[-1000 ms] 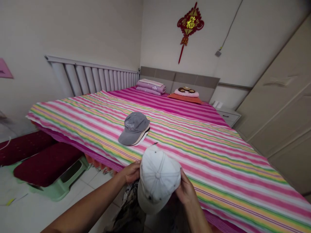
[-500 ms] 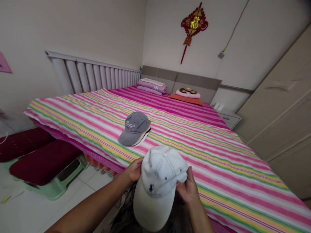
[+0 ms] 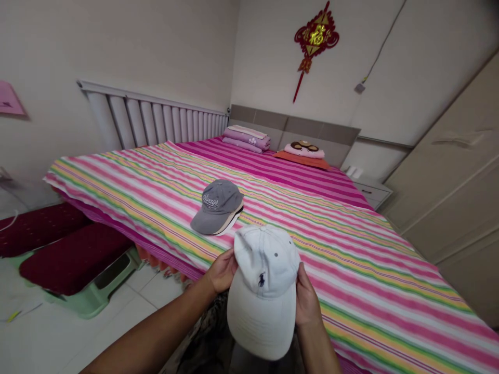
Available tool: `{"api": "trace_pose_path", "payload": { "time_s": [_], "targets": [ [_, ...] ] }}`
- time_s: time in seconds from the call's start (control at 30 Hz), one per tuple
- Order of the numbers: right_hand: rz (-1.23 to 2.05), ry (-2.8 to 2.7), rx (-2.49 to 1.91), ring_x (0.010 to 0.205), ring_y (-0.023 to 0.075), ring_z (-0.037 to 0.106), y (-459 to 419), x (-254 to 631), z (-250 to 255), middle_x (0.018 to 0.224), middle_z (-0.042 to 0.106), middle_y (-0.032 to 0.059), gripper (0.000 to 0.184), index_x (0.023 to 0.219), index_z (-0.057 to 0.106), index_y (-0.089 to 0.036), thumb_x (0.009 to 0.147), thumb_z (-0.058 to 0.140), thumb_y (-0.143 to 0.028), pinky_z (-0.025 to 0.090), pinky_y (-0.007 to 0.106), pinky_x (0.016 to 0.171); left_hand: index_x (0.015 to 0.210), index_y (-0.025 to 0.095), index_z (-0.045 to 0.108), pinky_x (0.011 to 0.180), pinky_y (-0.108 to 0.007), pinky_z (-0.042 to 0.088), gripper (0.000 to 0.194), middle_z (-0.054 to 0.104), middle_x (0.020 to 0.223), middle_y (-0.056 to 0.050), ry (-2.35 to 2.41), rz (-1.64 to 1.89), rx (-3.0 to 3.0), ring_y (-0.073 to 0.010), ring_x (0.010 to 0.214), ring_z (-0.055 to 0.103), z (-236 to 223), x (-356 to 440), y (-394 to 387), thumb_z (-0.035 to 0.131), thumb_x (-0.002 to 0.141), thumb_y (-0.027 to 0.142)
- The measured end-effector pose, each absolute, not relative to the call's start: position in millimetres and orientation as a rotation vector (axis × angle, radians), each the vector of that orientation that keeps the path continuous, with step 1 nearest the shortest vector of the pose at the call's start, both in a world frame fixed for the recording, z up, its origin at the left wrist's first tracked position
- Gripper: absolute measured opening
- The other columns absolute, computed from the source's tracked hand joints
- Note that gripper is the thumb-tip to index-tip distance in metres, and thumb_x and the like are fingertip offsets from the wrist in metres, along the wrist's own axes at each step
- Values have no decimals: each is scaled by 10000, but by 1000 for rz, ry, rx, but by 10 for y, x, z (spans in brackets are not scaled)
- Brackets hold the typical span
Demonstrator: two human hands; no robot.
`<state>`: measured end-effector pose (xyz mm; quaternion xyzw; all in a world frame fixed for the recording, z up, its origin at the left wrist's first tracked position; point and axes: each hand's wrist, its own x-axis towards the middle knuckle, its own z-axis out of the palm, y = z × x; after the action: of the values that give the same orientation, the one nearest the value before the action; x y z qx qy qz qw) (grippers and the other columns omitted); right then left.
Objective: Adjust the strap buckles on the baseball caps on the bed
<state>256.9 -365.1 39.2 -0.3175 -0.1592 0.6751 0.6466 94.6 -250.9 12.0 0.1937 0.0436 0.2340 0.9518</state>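
Note:
A white baseball cap (image 3: 268, 265) with a small dark embroidered emblem is held between my two hands, its brim pointing down towards me. My left hand (image 3: 224, 271) grips the cap's left side, and my right hand (image 3: 307, 298) grips the right side; some fingers of both are hidden by the cap. Just beyond, a grey baseball cap (image 3: 219, 205) with white lettering lies on the striped bed sheet (image 3: 163, 195). Beneath the grey cap, cream, black and white brim edges show, as of other caps stacked with it.
Folded purple bedding (image 3: 246, 139) and a pink pillow (image 3: 304, 151) on an orange cloth (image 3: 302, 161) lie near the headboard (image 3: 302, 130). At left stands a green stool (image 3: 91, 296) with a dark red cover. A radiator (image 3: 156, 119) lines the left wall; a wardrobe (image 3: 448, 192) stands at right.
The white cap has turned so its brim and emblem face me more squarely, and it has shifted slightly right and up. Both hands still hold it. The grey cap stays in place.

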Motion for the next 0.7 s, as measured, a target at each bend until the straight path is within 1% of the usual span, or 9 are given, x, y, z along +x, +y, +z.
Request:
{"api": "trace_pose_path", "payload": {
  "time_s": [0.1,0.2,0.3,0.4,0.47,0.53,0.6,0.67,0.7],
  "targets": [
    [1459,-301,-712,1101,236,522,-3597,2667,351,961,700,31,440,959,669,-261,748,463,-587,342,427,976,1029,132,610,951,-375,335,312,674,969,-82,35,513,368,-234,976,589,76,918,-2722,535,769,287],
    [1424,-148,-708,1047,234,560,-3546,2736,237,875,719,19,409,877,695,-250,759,459,-563,354,405,967,1065,77,589,950,-379,340,358,670,976,-112,104,369,347,-240,993,579,-135,907,-2991,555,729,196],
    [1441,0,-747,901,243,624,-3563,2749,82,797,725,35,425,826,703,-216,790,429,-540,403,418,913,1069,99,588,948,-340,348,353,672,977,-86,178,444,287,-201,974,586,-281,891,-3199,531,723,138],
    [1360,56,-761,781,200,648,-3680,2737,-71,768,726,21,312,836,692,-212,786,507,-458,460,359,835,1093,138,576,921,-344,372,413,652,1030,-79,167,514,309,-206,982,580,-192,842,-3299,535,685,87],
    [1301,1,-738,799,168,643,-3806,2744,-191,838,723,12,261,870,678,-220,722,614,-425,473,298,798,1120,147,560,901,-378,388,446,626,1081,-96,160,524,363,-234,1002,569,-45,800,-3306,531,682,70],
    [1327,-71,-755,852,169,632,-3953,2781,-352,930,707,25,365,901,665,-223,624,694,-460,480,279,767,1123,144,559,873,-391,410,427,614,1099,-111,185,533,423,-246,994,572,115,766,-3256,522,704,74],
    [1396,-27,-853,853,179,631,-4092,2855,-557,966,696,41,493,906,659,-220,526,725,-529,493,271,707,1118,136,561,827,-378,443,404,620,1083,-122,222,555,492,-240,956,591,274,743,-3129,517,721,78],
    [1441,82,-981,727,164,641,-4202,2952,-781,863,712,23,535,843,665,-228,422,760,-544,493,245,582,1109,112,562,784,-357,468,388,646,1018,-133,256,609,563,-229,893,616,456,724,-2918,519,725,80],
    [1458,113,-1026,691,169,640,-4242,3001,-890,831,712,24,527,811,666,-230,400,766,-544,492,254,557,1103,97,563,771,-357,477,381,659,979,-136,269,646,594,-228,856,627,565,712,-2785,521,724,82]
  ]
}}
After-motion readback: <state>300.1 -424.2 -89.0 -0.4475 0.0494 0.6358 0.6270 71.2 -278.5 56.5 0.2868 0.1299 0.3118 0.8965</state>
